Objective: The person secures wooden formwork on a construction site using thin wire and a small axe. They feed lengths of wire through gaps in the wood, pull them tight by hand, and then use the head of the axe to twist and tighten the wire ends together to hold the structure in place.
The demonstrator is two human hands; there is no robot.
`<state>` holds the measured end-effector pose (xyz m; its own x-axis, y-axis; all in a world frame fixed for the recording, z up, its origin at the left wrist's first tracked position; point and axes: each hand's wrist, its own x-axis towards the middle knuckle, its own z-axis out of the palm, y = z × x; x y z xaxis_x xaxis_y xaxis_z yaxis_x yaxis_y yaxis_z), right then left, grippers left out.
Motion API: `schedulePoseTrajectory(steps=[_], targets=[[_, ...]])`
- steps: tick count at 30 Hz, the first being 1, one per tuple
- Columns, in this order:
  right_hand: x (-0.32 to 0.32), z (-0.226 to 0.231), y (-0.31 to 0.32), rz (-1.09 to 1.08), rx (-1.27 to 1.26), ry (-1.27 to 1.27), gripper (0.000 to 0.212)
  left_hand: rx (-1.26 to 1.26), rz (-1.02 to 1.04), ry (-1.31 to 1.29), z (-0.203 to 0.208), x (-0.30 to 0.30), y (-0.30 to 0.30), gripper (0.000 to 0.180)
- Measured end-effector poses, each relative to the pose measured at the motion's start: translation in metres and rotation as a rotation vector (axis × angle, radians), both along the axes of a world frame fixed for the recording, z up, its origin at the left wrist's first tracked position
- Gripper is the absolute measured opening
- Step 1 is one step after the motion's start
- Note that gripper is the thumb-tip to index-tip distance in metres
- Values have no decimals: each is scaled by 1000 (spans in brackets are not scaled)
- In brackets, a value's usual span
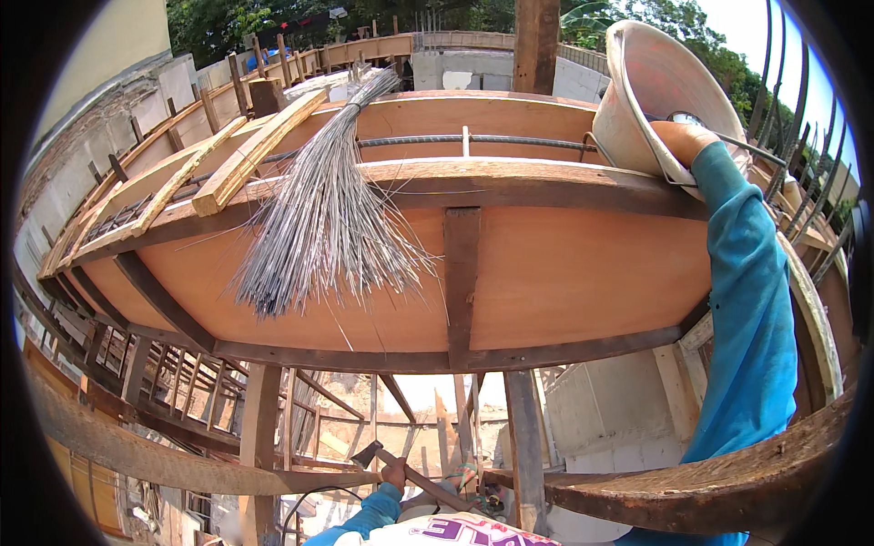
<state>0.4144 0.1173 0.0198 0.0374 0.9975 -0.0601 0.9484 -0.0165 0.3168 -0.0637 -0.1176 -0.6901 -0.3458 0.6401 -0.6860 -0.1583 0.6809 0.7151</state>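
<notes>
My left hand (393, 475) is low in the view, closed around a hatchet (421, 482). Its dark metal head points left, and the wooden handle slants down to the right. My right hand (681, 142) reaches into a pale, dusty bucket (628, 100) that tilts on the formwork at the upper right. The fingers are hidden inside, so what they hold or touch does not show. A small shiny round item (687, 118) sits just beyond this hand; its kind is unclear. A bundle of thin grey tie wire (328, 205) hangs over the formwork edge, left of centre.
A plywood formwork box (583, 282) with timber ribs crosses in front of me, with a steel bar (437, 140) along its inside. Loose timber strips (259, 150) lie across its left part. Upright rebars (787, 100) stand at right. A curved beam (674, 491) and a drop lie below.
</notes>
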Motion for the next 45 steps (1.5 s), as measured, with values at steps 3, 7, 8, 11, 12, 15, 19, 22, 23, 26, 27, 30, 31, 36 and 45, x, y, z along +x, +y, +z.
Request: schedulePoseTrajectory(steps=[3,7,8,11,12,15,19,22,23,26,27,30,31,36,45], targets=[[18,-1,16,35,-166,-166,31,-57,-3,28,6,2,-3,34],[55,-3,16,27,-63,-254,32,3,-40,-11,17,18,4,34],[63,-5,22,41,-36,-277,32,-11,-64,6,21,17,5,34],[112,-9,50,146,-1,-276,31,-12,-37,-10,17,22,9,34],[90,-31,67,219,24,-219,30,8,32,-3,11,0,-5,33],[77,-10,28,221,121,-198,25,0,25,-56,9,13,2,31],[111,-24,57,380,212,-495,26,19,108,-101,6,7,0,35],[136,-41,79,451,268,-674,25,22,125,15,-4,1,-11,35],[145,-47,86,468,279,-716,24,23,141,10,-6,-2,-14,35],[182,-58,111,514,321,-924,21,51,166,-50,-38,-12,-22,34],[201,-61,119,527,336,-1049,20,54,181,-57,-44,-12,-23,34],[265,-46,124,502,368,-1662,18,137,227,-120,-45,1,-12,35],[263,-55,130,435,353,-1718,17,85,220,-110,-35,-1,-15,37],[261,-62,130,384,376,-1126,20,12,229,-15,-12,3,-23,42],[262,-37,105,278,287,990,28,-11,170,-75,-35,7,-29,47]])
